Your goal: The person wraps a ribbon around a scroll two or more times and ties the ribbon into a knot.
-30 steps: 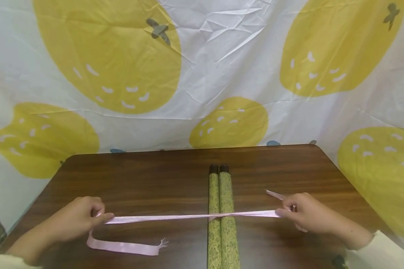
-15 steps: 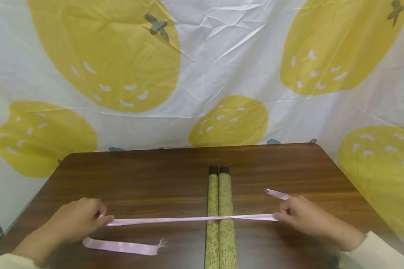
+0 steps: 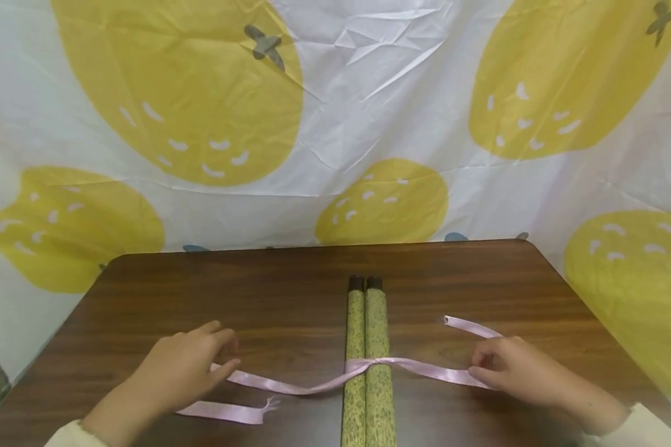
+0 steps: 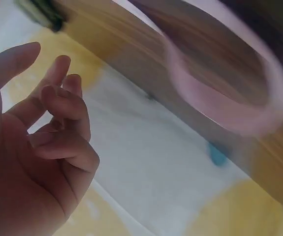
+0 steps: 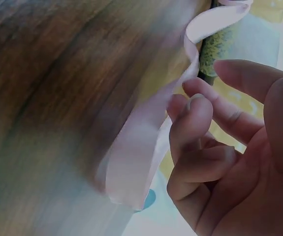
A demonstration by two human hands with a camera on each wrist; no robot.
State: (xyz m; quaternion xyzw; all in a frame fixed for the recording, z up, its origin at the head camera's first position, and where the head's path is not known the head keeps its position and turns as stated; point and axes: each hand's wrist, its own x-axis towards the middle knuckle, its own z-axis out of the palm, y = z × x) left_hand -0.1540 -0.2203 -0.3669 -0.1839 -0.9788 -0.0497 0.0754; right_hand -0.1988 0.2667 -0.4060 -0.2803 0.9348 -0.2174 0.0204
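Note:
A pink satin ribbon [image 3: 425,369] is wrapped and crossed over two green patterned rolls [image 3: 377,323] with dark end caps, lying side by side. Its left part sags slack across the table. Over that part is my left hand [image 3: 184,366]; the left wrist view shows thumb and fingers [image 4: 62,103] apart, the ribbon [image 4: 220,105] looping clear of them. On the right side, my right hand [image 3: 528,372] is beside the other ribbon length. The right wrist view has its thumb and loosely bent fingers [image 5: 195,118] spread, with the ribbon [image 5: 136,147] hanging just past the fingertips.
Everything lies on a brown wood-grain table [image 3: 257,298] with rounded far corners. Behind it hangs a white curtain [image 3: 229,211] printed with yellow lemons. The frayed ribbon end [image 3: 223,412] lies in front of the left hand.
The ribbon was pulled taut between both hands and now sags slack. My left hand has let go and moved inward to the right; my right hand has let go and shifted slightly right.

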